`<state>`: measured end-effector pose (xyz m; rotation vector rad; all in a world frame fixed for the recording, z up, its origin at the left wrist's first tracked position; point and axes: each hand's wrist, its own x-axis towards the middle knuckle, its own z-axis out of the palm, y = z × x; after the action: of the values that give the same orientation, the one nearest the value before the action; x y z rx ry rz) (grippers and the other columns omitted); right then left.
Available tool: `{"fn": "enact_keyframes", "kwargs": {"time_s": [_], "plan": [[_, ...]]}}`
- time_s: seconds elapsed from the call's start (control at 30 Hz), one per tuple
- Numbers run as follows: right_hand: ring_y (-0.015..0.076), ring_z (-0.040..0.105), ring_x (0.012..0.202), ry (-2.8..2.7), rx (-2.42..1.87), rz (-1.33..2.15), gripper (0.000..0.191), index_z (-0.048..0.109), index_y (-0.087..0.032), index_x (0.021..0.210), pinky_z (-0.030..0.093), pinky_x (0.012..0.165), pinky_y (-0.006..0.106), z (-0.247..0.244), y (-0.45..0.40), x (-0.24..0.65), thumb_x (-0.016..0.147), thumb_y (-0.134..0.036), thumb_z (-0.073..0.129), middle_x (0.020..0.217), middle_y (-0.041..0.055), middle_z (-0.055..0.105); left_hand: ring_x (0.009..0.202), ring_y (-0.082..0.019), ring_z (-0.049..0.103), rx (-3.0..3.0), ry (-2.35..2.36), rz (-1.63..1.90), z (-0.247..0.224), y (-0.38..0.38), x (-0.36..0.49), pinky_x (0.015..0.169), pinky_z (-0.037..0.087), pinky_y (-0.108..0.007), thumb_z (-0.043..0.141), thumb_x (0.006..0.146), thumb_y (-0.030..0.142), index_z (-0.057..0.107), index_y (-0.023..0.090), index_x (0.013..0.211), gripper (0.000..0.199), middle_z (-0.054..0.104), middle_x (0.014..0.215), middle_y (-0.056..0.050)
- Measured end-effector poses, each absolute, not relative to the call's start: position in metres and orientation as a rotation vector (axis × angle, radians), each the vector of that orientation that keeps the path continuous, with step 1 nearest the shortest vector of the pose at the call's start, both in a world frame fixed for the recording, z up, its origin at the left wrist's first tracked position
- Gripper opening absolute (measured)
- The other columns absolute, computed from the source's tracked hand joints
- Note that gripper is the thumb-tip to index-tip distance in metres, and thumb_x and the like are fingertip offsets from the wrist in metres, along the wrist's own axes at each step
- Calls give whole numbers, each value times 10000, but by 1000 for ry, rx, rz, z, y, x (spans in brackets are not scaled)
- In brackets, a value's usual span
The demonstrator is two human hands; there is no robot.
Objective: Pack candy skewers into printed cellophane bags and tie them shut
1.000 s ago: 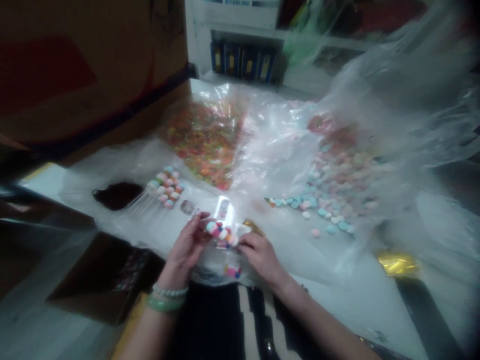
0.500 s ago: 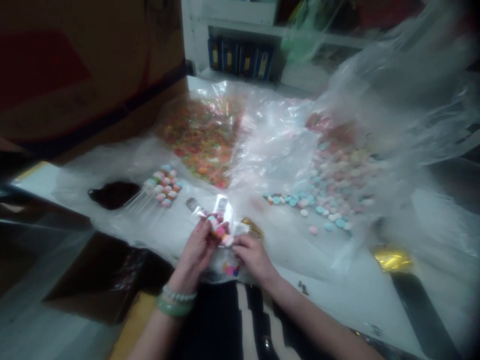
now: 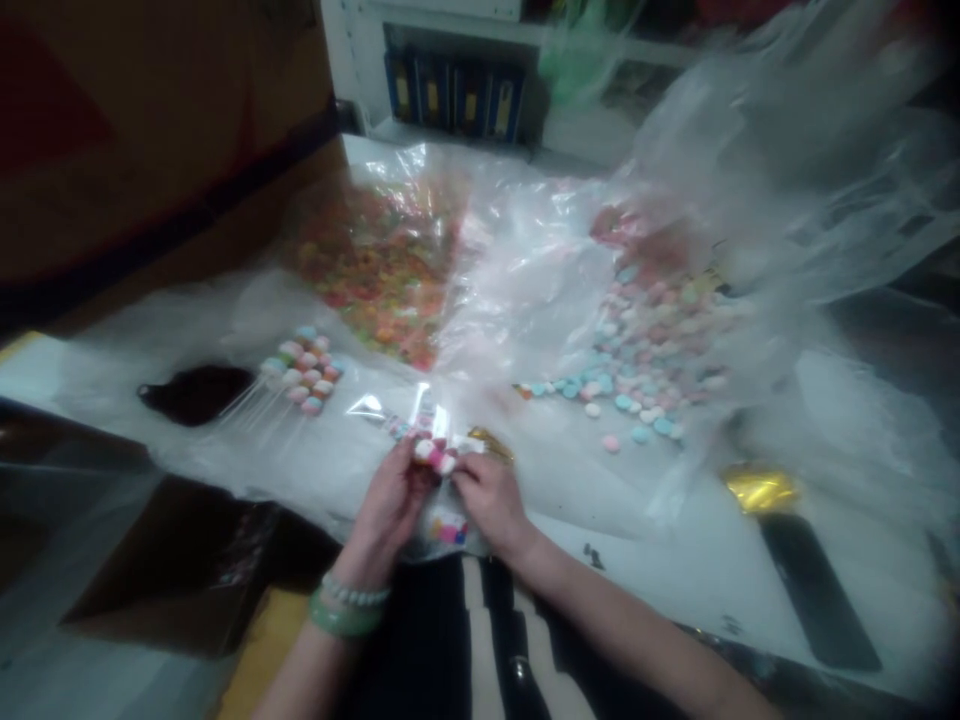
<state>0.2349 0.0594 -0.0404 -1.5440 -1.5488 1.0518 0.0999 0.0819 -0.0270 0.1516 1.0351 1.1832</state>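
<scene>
Between both hands is a small cluster of pink and white marshmallow candies [image 3: 435, 456], slightly blurred. My left hand [image 3: 391, 492] wraps its fingers round the cluster from the left. From the right, my right hand [image 3: 491, 495] pinches its end with thumb and fingertips. Just beyond the fingers lie shiny clear wrappers [image 3: 427, 405], and a piece of gold foil [image 3: 491, 442] sits behind my right hand. Below the hands rests a small piece with a colourful print [image 3: 448, 530]. Candy skewers [image 3: 304, 370] with clear sticks lie to the left.
A heap of orange and green candies [image 3: 382, 280] lies on plastic sheeting at the back. Pastel candies [image 3: 645, 370] spread at the right, near a gold packet [image 3: 761, 490] and a dark phone-like slab [image 3: 817, 590]. A cardboard box [image 3: 187, 570] stands low at left; a large carton [image 3: 150, 130] rises behind.
The view has shifted, so most things appear further left. My right hand has come closer to my left, and the held candies sit more level between the fingers.
</scene>
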Motion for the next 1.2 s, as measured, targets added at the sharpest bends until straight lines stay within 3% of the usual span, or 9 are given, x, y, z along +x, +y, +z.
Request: {"fn": "enact_keyframes", "kwargs": {"time_s": [0.13, 0.27, 0.5, 0.67, 0.8, 1.0, 1.2], "plan": [[215, 626, 837, -1929, -1550, 653, 198, 687, -184, 864, 448, 772, 303, -46, 54, 241, 886, -128, 499, 878, 88, 697, 723, -192, 696, 203, 1043, 1179, -34, 85, 91, 636, 578, -272, 611, 920, 225, 690, 120, 882, 136, 728, 833, -106], [222, 626, 833, -2075, -1514, 532, 192, 677, -168, 888, 448, 754, 304, -46, 54, 244, 892, -115, 493, 864, 96, 684, 647, -189, 671, 217, 1131, 1124, -37, 85, 87, 592, 571, -288, 610, 922, 240, 692, 112, 845, 170, 720, 782, -97], [210, 650, 887, -1905, -1488, 727, 190, 700, -196, 904, 470, 815, 301, -44, 61, 235, 904, -143, 517, 926, 78, 720, 724, -179, 685, 133, 1076, 1151, -26, 82, 108, 709, 574, -265, 538, 970, 216, 713, 77, 837, 259, 736, 823, -122], [202, 648, 873, -1714, -1459, 887, 174, 739, -229, 897, 473, 833, 306, -46, 60, 244, 872, -155, 583, 900, 46, 720, 731, -209, 706, 95, 1108, 1093, -23, 87, 98, 726, 584, -312, 430, 1021, 335, 703, 68, 880, 407, 733, 796, -154], [195, 625, 822, -1577, -1512, 1046, 146, 717, -219, 768, 459, 796, 296, -44, 62, 242, 812, -148, 598, 816, 24, 701, 755, -224, 719, 115, 1101, 1119, -23, 86, 94, 756, 590, -353, 525, 985, 340, 693, 88, 928, 308, 741, 853, -139], [168, 588, 752, -1254, -1405, 1430, 102, 671, -192, 713, 438, 728, 260, -31, 69, 229, 776, -217, 594, 742, -7, 653, 720, -187, 699, 78, 1090, 1068, -16, 85, 99, 657, 579, -288, 391, 1034, 301, 677, 101, 909, 371, 736, 850, -129], [159, 564, 724, -1401, -1493, 1296, 113, 639, -190, 646, 400, 712, 255, -29, 66, 233, 750, -176, 598, 681, -9, 612, 748, -201, 692, -29, 1004, 1247, -12, 96, 82, 733, 603, -370, 463, 1008, 256, 671, 123, 847, 294, 717, 839, -95]]}}
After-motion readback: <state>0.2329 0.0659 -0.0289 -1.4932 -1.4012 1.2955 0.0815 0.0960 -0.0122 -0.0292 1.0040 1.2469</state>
